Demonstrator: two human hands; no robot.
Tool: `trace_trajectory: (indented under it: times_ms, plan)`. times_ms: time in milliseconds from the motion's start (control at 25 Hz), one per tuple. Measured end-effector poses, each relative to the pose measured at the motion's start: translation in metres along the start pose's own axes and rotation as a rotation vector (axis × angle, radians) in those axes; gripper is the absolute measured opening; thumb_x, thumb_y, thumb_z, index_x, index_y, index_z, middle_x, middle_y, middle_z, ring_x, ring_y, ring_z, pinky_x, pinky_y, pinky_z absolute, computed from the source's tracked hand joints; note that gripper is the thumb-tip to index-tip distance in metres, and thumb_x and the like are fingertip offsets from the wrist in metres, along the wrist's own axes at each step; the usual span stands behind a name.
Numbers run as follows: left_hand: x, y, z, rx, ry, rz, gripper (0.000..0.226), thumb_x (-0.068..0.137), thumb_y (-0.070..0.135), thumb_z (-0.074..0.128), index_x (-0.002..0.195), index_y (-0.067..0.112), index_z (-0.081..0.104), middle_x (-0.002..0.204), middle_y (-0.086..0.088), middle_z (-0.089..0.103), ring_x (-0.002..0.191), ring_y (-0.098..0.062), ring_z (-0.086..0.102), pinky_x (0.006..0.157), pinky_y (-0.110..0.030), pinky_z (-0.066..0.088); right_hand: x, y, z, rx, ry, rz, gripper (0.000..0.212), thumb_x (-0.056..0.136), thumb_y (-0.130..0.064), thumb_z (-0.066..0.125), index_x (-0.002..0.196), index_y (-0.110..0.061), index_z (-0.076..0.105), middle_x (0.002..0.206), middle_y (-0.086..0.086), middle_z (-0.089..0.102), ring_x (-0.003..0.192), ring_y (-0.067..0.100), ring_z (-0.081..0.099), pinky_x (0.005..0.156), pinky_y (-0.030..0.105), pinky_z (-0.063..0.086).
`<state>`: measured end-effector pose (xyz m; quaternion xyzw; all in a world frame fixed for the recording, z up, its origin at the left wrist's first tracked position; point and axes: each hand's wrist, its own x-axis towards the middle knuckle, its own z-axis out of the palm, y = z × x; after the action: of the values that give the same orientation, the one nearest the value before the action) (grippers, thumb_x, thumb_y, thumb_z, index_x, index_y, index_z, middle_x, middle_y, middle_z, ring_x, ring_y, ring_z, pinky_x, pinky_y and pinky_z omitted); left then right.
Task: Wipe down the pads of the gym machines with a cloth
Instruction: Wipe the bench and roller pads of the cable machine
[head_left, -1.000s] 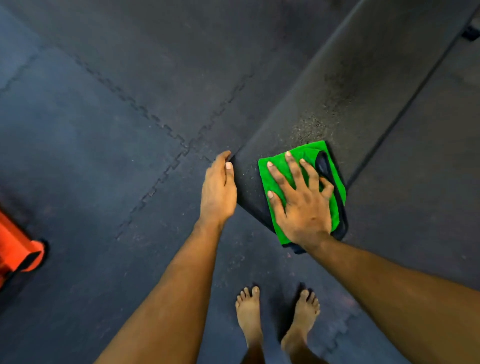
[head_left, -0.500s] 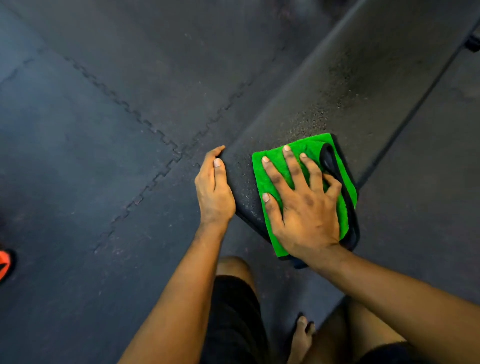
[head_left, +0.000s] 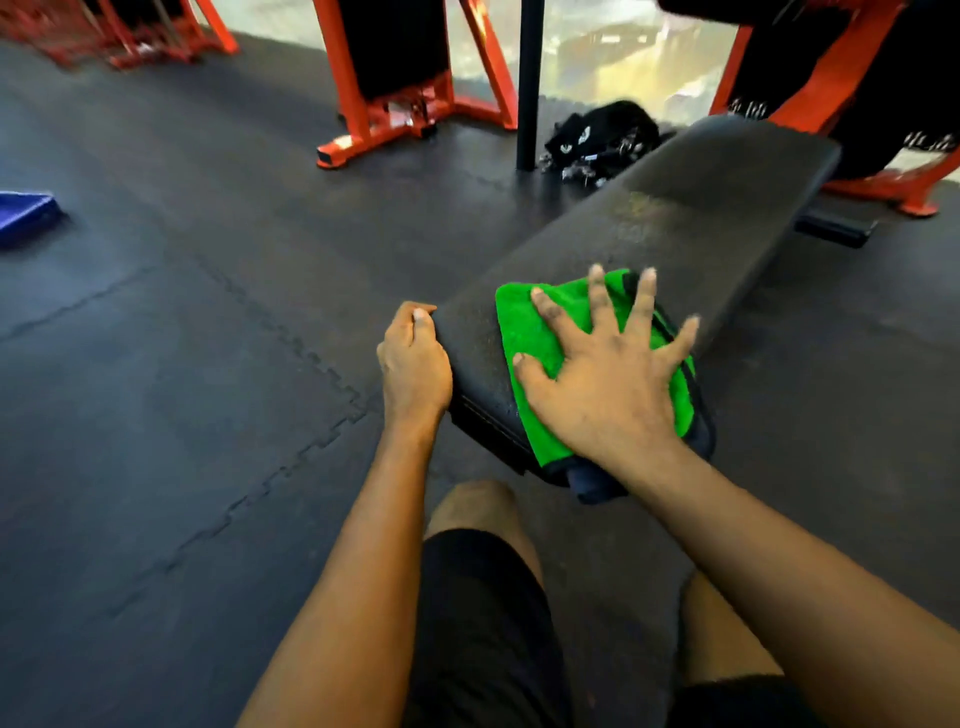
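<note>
Wiping underway. Right hand, fingers spread flat, presses green cloth on near end of bench pad; left hand fingers grip its corner. Next, probably: push cloth toward far end.

head view: worn on the head | pointed forward and down along the bench pad | pad's near end seen close | orange machine frames caught at top
</note>
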<state>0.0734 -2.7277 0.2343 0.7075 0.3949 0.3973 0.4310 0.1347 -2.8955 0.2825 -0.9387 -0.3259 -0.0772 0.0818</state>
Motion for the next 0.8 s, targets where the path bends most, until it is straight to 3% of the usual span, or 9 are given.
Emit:
trace_trajectory:
  times_ms: [80, 200, 360, 560, 800]
  plan:
    - [0.000, 0.005, -0.004, 0.017, -0.036, -0.029, 0.031, 0.105, 0.017, 0.039, 0.105, 0.008, 0.068, 0.099, -0.009, 0.068, 0.093, -0.021, 0.055, 0.070, -0.026, 0.031, 0.001, 0.001, 0.000, 0.023, -0.065, -0.015, 0.072, 0.084, -0.073, 0.030, 0.153, -0.052, 0.021, 0.169, 0.002, 0.009, 0.153, 0.040, 0.002, 0.111, 0.075, 0.013]
    - [-0.005, -0.004, -0.003, -0.034, -0.020, -0.042, 0.031, 0.104, 0.018, 0.039, 0.107, 0.011, 0.069, 0.103, -0.008, 0.069, 0.097, -0.022, 0.056, 0.072, -0.025, 0.031, -0.001, 0.008, 0.004, -0.011, -0.034, -0.097, 0.067, 0.089, -0.072, 0.028, 0.153, -0.054, 0.018, 0.167, -0.001, 0.018, 0.150, 0.034, 0.017, 0.109, 0.065, 0.025]
    - [-0.013, -0.007, -0.006, -0.078, -0.002, -0.061, 0.032, 0.104, 0.020, 0.039, 0.108, 0.015, 0.070, 0.105, -0.006, 0.070, 0.103, -0.024, 0.058, 0.079, -0.029, 0.037, -0.030, 0.019, 0.002, 0.024, 0.040, -0.167, 0.065, 0.086, -0.071, 0.023, 0.150, -0.058, 0.022, 0.165, -0.006, 0.027, 0.147, 0.028, 0.024, 0.107, 0.057, 0.026]
    - [-0.012, -0.006, -0.006, -0.061, -0.001, -0.068, 0.031, 0.104, 0.021, 0.040, 0.108, 0.016, 0.070, 0.102, -0.007, 0.069, 0.103, -0.025, 0.057, 0.077, -0.027, 0.035, -0.032, 0.013, 0.000, -0.006, -0.051, -0.207, 0.058, 0.096, -0.068, 0.019, 0.152, -0.059, 0.005, 0.169, -0.006, 0.009, 0.152, 0.034, 0.013, 0.110, 0.068, 0.019]
    - [-0.009, -0.004, -0.011, 0.009, -0.051, -0.047, 0.031, 0.105, 0.020, 0.039, 0.109, 0.015, 0.069, 0.101, -0.007, 0.067, 0.102, -0.026, 0.057, 0.080, -0.032, 0.038, 0.066, -0.018, 0.007, 0.015, -0.221, -0.284, 0.052, 0.102, -0.060, 0.024, 0.152, -0.060, 0.008, 0.170, -0.004, 0.001, 0.152, 0.041, 0.007, 0.108, 0.077, 0.009]
